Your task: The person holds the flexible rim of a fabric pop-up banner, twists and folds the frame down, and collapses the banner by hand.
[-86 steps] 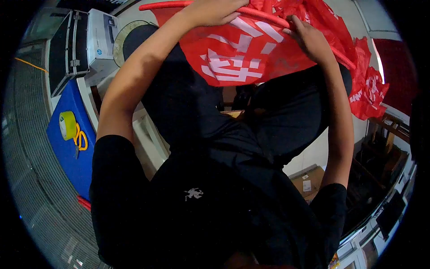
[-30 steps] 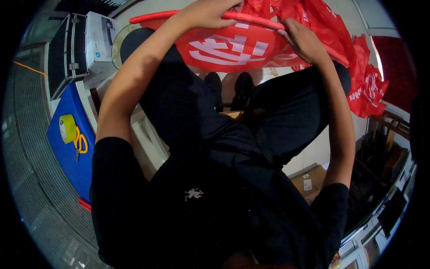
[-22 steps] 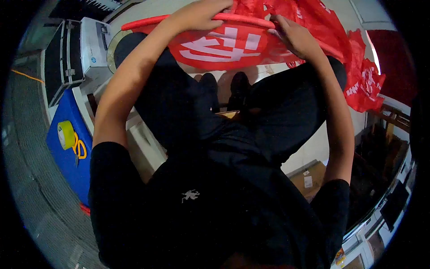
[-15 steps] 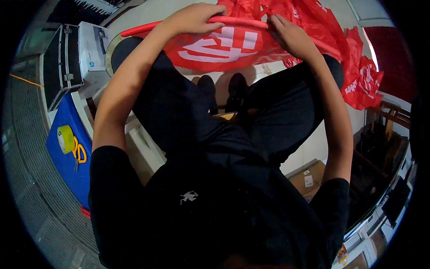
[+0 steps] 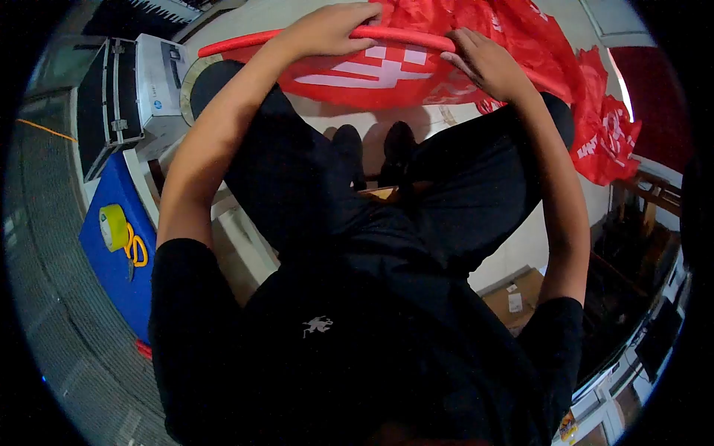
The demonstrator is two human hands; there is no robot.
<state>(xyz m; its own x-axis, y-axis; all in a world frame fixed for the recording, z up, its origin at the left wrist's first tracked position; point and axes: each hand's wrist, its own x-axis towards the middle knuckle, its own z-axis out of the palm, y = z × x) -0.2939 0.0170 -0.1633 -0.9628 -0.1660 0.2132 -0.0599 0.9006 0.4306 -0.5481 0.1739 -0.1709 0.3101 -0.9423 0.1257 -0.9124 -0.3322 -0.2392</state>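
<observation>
A red rod [image 5: 405,35] runs across the top of the view, along the edge of a red cloth [image 5: 439,78] with large white characters. My left hand [image 5: 331,30] is closed on the rod left of centre, its fingertips partly hidden behind it. Farther right, my right hand [image 5: 487,63] grips the rod and the cloth edge between thumb and fingers. The printed part of the cloth hangs below the rod between and under my hands. More red cloth lies bunched beyond my right hand and trails down to the right.
On the left, a blue surface [image 5: 119,275] holds yellow-green tape [image 5: 114,227] and scissors with yellow handles [image 5: 137,248]. Behind it stand a black case [image 5: 111,111] and a white box [image 5: 160,78]. A cardboard box [image 5: 517,297] sits at the lower right.
Compared with the earliest frame, both hands and the rod are slightly farther left and lower. The hanging cloth has folded up, showing less of its print and uncovering the shoes beneath.
</observation>
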